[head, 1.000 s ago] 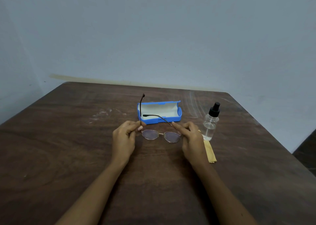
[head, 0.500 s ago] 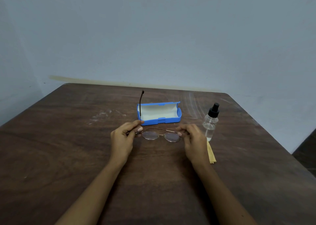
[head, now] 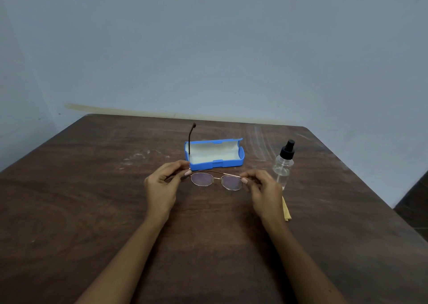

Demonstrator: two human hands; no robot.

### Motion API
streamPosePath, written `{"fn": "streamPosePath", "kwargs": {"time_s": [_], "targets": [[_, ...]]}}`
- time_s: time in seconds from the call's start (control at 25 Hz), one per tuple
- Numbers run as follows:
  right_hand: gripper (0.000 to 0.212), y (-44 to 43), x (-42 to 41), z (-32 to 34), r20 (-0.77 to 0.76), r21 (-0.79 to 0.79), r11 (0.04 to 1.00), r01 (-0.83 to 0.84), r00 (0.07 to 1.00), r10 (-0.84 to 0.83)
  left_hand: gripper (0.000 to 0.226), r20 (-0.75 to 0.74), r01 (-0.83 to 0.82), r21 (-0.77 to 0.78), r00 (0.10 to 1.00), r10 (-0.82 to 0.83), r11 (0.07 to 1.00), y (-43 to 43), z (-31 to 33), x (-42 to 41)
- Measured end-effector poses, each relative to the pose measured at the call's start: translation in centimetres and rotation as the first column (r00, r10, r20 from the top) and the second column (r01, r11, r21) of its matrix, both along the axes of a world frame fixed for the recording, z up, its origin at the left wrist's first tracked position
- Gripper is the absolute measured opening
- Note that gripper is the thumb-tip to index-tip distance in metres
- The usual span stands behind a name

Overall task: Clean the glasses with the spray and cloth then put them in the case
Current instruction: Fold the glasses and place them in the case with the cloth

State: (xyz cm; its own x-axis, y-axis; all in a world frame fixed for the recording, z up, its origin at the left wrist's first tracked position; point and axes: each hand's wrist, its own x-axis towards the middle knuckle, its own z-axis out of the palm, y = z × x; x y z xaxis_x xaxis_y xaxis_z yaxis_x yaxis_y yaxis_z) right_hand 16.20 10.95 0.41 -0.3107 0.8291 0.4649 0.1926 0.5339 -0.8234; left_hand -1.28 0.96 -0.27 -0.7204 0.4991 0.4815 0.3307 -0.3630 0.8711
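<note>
Both hands are on the glasses here, one at each end of the frame. The left hand has thumb and fingertips pinched shut on the frame's left corner, right at the hinge. From that pinch the left temple arm sticks straight up, its dark tip ending above the case behind it. The right hand is closed the same way on the frame's right corner, fingers curled in around the hinge. The other temple looks folded flat along the top of the lenses, running from the right hand's fingertips across toward the left hand.

The lenses sit between the two hands, facing the camera, low over the table; can't tell if they actually touch the wood.

Just beyond the hands, a bit closer to the left one's fingertips, is the blue case, lid open, pale lining showing, nothing in it. Just past the right hand, on its outer side, stands the clear spray bottle with a black pump top, upright. The yellow cloth lies beside the right wrist, mostly hidden behind that hand, only a strip showing.
</note>
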Motion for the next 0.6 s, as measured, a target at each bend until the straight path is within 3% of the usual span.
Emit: {"fn": "streamPosePath", "kwargs": {"time_s": [0.24, 0.6], "targets": [[0.019, -0.05, -0.02, -0.07, -0.006, -0.024, 1.0, -0.003, 1.0, 0.003, 0.035, -0.174, -0.018, -0.012, 0.985, 0.015, 1.0, -0.25, 0.08, -0.08], [0.024, 0.14, 0.22, -0.09, -0.02, -0.096, 0.995, -0.026, 0.999, 0.025, 0.036, -0.232, 0.049, -0.136, 0.969, -0.08, 0.99, -0.33, -0.14, -0.7]]}}
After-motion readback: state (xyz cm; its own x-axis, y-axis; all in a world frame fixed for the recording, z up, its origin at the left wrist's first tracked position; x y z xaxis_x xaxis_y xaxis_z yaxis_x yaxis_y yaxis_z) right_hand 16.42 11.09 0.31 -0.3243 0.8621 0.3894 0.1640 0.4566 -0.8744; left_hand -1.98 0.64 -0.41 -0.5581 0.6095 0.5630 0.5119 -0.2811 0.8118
